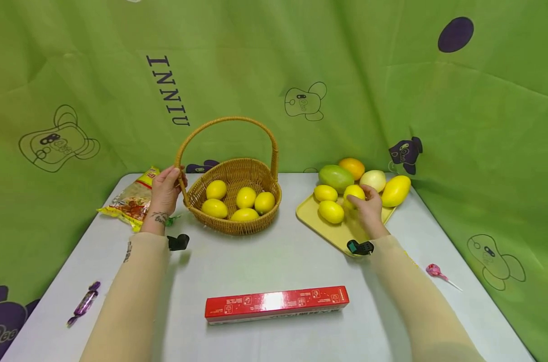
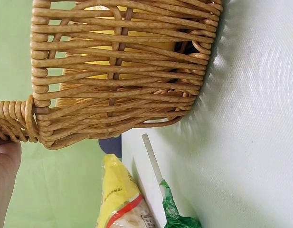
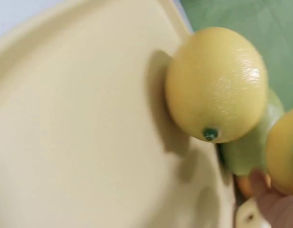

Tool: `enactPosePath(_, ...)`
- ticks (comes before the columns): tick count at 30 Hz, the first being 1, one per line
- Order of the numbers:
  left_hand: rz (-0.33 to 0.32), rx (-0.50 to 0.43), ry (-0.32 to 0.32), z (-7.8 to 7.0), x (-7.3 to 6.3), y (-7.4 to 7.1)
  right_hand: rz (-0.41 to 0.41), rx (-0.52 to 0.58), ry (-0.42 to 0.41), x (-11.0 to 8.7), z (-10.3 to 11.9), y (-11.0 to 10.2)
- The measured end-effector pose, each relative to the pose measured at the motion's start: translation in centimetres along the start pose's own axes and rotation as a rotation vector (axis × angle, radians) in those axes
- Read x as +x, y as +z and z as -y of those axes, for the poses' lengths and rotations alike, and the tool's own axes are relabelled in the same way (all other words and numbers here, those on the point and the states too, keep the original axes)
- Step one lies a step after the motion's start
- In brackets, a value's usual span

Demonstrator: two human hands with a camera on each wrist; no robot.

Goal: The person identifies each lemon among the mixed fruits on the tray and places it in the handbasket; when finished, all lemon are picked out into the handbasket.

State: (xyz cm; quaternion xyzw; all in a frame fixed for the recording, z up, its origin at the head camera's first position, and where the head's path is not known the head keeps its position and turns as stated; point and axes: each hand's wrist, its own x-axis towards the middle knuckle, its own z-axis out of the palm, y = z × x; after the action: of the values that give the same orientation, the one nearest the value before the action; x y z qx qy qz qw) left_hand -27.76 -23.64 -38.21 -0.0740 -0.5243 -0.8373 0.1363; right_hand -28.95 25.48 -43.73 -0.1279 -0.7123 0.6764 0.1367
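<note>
Yellow, rounded lemon (image 1: 354,191) in the right hand (image 1: 370,208)

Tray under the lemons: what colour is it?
The tray is pale yellow, clearest in the head view.

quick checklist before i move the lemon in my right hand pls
1. Right hand on the held lemon: ok, fingers and thumb are on it; firmness cannot tell.
2. Held lemon lifted fully off the yellow tray: cannot tell.
3. Wicker basket steadied: ok, the left hand grips its handle.
4. Room in the basket: ok, bare wicker shows behind five lemons.
5. Red box outside the gap between basket and tray: ok, it lies nearer you.
</note>
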Motion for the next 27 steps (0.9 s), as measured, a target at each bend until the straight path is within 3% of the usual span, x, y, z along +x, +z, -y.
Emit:
enactPosePath(5, -0.008, -0.004, 0.001, -0.1, 0.0, 0.1, 0.13, 0.138, -0.08, -0.2, 1.3, 0.2)
enactPosePath(12, -0.003, 0.025, -0.005, -0.1, -0.1, 0.0, 0.452, 0.301, -0.104, -1.3, 3.3, 2.4)
enactPosePath(20, 0.003, 0.015, 0.004, 0.0, 0.1, 0.0, 0.728, 0.29, -0.175, -3.1, 5.8, 8.2)
enactPosePath(27, 0.002, 0.01, -0.001, -0.1, 0.0, -0.1, 0.871, 0.216, -0.176, -4.1, 7.1, 14.5)
